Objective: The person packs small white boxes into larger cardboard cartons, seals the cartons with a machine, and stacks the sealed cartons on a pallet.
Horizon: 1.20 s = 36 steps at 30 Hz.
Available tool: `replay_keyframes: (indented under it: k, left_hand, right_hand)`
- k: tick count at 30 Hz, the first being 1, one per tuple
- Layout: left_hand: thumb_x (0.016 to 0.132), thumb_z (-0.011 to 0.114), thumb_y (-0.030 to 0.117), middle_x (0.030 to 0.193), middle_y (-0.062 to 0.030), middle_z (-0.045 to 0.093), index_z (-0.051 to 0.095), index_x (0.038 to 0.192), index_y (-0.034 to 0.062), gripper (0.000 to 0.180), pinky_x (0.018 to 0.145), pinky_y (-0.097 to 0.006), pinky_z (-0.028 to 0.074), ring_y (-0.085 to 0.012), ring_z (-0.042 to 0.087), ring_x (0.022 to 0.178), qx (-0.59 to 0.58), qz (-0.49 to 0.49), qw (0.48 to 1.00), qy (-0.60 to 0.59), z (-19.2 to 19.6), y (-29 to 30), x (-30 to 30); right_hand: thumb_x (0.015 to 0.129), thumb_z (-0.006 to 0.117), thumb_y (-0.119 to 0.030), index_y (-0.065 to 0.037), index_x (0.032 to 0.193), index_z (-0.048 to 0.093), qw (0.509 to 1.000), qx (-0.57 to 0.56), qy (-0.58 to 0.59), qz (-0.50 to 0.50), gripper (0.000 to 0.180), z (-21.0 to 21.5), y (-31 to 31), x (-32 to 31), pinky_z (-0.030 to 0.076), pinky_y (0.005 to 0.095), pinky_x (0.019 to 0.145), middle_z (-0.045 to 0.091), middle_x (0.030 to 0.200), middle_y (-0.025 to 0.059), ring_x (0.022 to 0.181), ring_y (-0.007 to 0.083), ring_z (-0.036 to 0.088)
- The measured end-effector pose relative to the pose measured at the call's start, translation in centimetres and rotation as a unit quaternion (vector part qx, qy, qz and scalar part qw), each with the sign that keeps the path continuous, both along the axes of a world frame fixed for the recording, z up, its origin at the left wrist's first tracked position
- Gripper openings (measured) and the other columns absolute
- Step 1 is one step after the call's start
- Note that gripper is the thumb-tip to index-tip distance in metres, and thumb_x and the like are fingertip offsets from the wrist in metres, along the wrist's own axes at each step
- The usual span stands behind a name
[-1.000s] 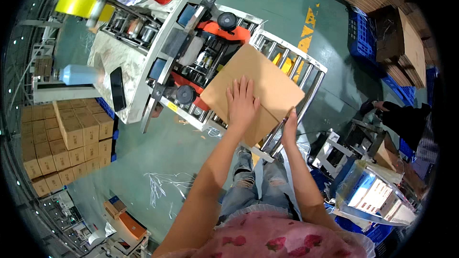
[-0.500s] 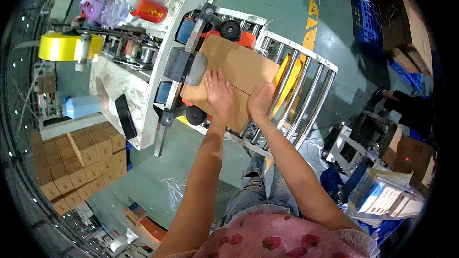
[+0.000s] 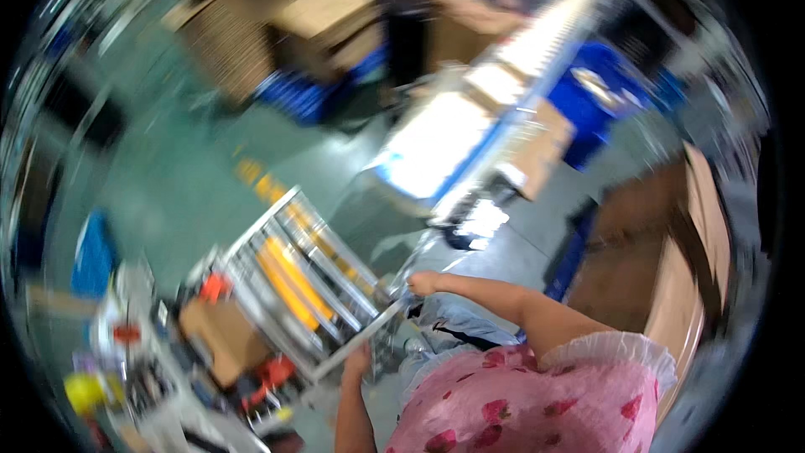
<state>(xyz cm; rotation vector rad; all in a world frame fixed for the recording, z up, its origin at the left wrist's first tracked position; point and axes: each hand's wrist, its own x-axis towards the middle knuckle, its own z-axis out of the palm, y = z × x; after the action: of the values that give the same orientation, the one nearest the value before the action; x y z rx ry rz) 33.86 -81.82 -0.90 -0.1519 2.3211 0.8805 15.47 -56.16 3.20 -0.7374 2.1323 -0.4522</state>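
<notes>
My left hand (image 3: 358,359) is beside the near side rail of a roller conveyor (image 3: 360,341); motion blurs its fingers. My right hand (image 3: 423,283) is closed near the conveyor's outer corner, and what it grips, if anything, cannot be made out. The brown cardboard box (image 3: 220,340) sits at the conveyor's far left end, against the taping machine, out of reach of both hands. Yellow material (image 3: 289,283) shows between the metal rollers.
A long, brightly lit work table (image 3: 440,143) stands ahead, with another person's arms (image 3: 461,7) at its far end. Stacked cardboard (image 3: 222,46) lies at the upper left. A blue bin (image 3: 599,92) and a large carton (image 3: 629,243) are on the right.
My view has swung to the right, so the conveyor and box now appear lower left. Both hands have left the box; my right hand has moved to the conveyor's outer corner.
</notes>
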Motion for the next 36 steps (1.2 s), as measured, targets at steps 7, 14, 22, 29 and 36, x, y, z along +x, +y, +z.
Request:
replay_keyframes:
  k: [7, 14, 22, 29, 36]
  left_hand:
    - [0.080, 0.038, 0.027, 0.089, -0.0182, 0.055, 0.046, 0.103, 0.0014, 0.035, 0.071, -0.036, 0.042, -0.0281, 0.054, 0.080, -0.021, -0.226, 0.964, -0.136, -1.1, 6.2, 2.6]
    - [0.077, 0.043, 0.027, 0.082, -0.0159, 0.056, 0.051, 0.090, 0.0037, 0.027, 0.063, -0.037, 0.043, -0.0273, 0.055, 0.074, -0.054, -0.180, 0.969, -0.158, -1.9, 12.6, -5.3]
    - [0.077, 0.047, 0.028, 0.073, -0.0103, 0.056, 0.055, 0.081, 0.0054, 0.024, 0.054, -0.033, 0.043, -0.0215, 0.055, 0.065, 0.023, -0.023, 0.986, -0.165, -5.7, 24.1, -14.8]
    - [0.084, 0.046, 0.024, 0.078, -0.0052, 0.058, 0.056, 0.098, 0.0039, 0.026, 0.057, -0.024, 0.044, -0.0128, 0.055, 0.067, 0.085, -0.216, 0.964, -0.131, 3.5, 48.0, -12.6]
    - [0.077, 0.051, 0.024, 0.082, -0.0085, 0.060, 0.058, 0.093, 0.0078, 0.023, 0.065, -0.031, 0.046, -0.0217, 0.058, 0.074, -0.123, -0.328, 0.925, -0.148, 1.3, 46.3, -17.7]
  right_hand:
    - [0.074, 0.042, -0.014, -0.003, 0.082, 0.059, 0.832, 0.198, 0.101, -0.509, 0.022, 5.5, 36.8, 17.3, 0.045, 0.0396, 0.070, 0.057, 0.089, 0.0184, 0.084, 0.0327, 0.055]
    - [0.071, 0.048, -0.016, -0.004, 0.084, 0.058, 0.670, 0.226, 0.188, -0.682, 0.021, 11.1, 53.3, 30.1, 0.042, 0.0389, 0.074, 0.057, 0.089, 0.0171, 0.088, 0.0325, 0.052]
    - [0.069, 0.048, -0.011, -0.004, 0.067, 0.055, 0.452, 0.413, 0.412, -0.675, 0.010, 16.6, 78.9, 30.8, 0.043, 0.0405, 0.062, 0.056, 0.072, 0.0156, 0.070, 0.0307, 0.053]
    - [0.069, 0.056, -0.021, -0.006, 0.082, 0.058, 0.457, 0.476, 0.318, -0.681, 0.020, 20.0, 93.3, 31.2, 0.037, 0.0445, 0.078, 0.055, 0.089, 0.0119, 0.092, 0.0285, 0.048]
    - [0.066, 0.058, -0.025, -0.006, 0.072, 0.058, 0.532, 0.381, 0.481, -0.583, 0.020, 17.3, 99.7, 16.0, 0.035, 0.0444, 0.079, 0.054, 0.083, 0.0135, 0.095, 0.0301, 0.046]
